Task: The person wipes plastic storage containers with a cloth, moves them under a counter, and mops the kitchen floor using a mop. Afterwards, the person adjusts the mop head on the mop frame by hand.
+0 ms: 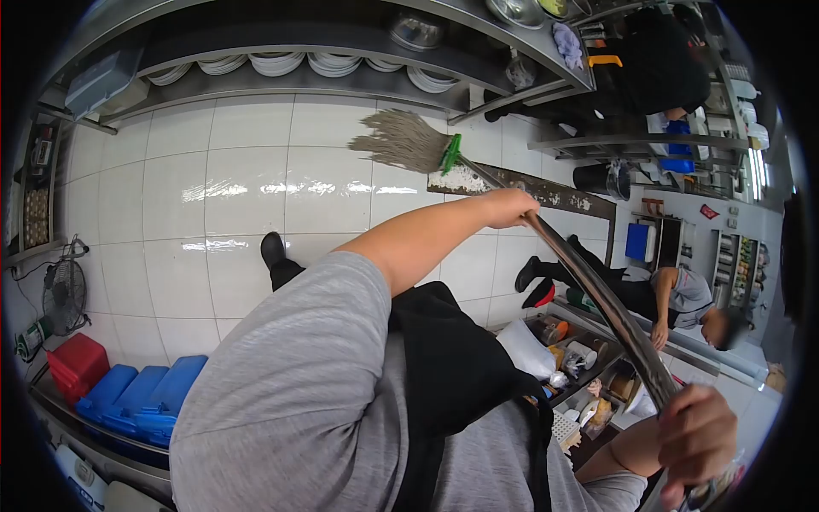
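Observation:
A mop with grey strands (405,141) and a green clamp (451,154) rests on the white tiled floor (328,192), near the shelf with plates. Its long dark handle (597,299) slants down to the lower right. Midway along the handle, my left hand (510,207) is closed around it, with the arm stretched across my front. At the lower right, my right hand (699,431) grips the handle near its upper end; this hand is slightly blurred.
Stacked plates (341,64) line a steel shelf (299,104) ahead. Blue bins (166,394), a red box (77,364) and a fan (65,294) are left. One person (682,294) leans at a counter right; another (657,64) is upper right. A bucket (602,180) stands beyond a dark floor strip (546,192).

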Demonstrator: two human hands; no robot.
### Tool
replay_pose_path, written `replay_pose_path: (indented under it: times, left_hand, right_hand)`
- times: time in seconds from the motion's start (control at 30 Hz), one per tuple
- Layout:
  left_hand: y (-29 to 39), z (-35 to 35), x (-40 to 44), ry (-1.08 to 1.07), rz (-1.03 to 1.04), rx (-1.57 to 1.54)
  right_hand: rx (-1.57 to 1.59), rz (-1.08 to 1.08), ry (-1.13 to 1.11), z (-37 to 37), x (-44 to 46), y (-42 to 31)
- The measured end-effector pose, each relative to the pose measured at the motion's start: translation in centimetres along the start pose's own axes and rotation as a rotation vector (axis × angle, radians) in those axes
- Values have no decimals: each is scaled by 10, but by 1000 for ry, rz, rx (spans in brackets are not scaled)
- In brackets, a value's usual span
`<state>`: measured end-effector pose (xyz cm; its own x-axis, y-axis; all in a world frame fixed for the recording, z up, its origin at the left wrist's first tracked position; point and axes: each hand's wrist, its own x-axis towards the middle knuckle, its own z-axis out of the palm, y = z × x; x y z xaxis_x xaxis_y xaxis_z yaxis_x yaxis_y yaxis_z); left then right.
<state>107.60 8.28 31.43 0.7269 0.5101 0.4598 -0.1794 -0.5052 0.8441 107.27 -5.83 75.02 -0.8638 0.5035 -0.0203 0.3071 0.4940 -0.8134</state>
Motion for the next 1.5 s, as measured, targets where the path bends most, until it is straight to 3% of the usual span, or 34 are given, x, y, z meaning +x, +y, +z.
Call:
replay_pose_path:
  times: [0.1, 0.23, 0.37, 0.43, 0.5, 0.7, 0.9, 0.97, 1.03, 1.1, 1.17, 1.23, 1.27, 1.33, 1.5]
  left_hand:
    - [43, -35, -4, -96, 31, 31]
    - [66, -72, -30, -84, 90, 68]
    - [46, -133, -96, -33, 17, 94]
    - [10, -160, -142, 1, 25, 139]
    - [0, -191, -197, 45, -105, 188]
    - [36, -260, -334, 375, -190, 346]
    - [71, -314, -458, 755, -361, 580]
    - [83, -323, -495, 940, -503, 651]
    - [96, -328, -530, 976, -667, 672]
    - [100, -328, -557, 1019, -723, 676]
    - [102, -322, -580, 1051, -775, 676]
    - [91, -306, -598, 1090, -970, 770]
    - [86, -298, -605, 1077, -970, 769]
    - [77, -279, -611, 956, -1288, 801]
    - [46, -234, -570, 760, -1378, 707]
  right_hand:
    - [-62, 97, -34, 20, 55, -48]
    - [-20, 38, -12, 46, 99, -85]
    - [-50, 10, -34, 68, 152, -71]
    - [-112, -115, -172, 76, 176, -42]
    - [-76, -138, -319, 88, 211, -28]
    - [269, -362, -201, 95, 242, -12]
    - [397, -441, -362, 107, 292, 25]
    - [534, -495, -263, 127, 306, 44]
    - [670, -563, -215, 142, 321, 77]
    - [727, -382, 195, 173, 319, 91]
    - [787, -359, 335, 196, 326, 125]
    - [834, -185, 454, 222, 319, 151]
    - [878, -92, 426, 231, 312, 156]
    - [839, 20, 338, 243, 281, 184]
    - [781, 121, 383, 236, 192, 216]
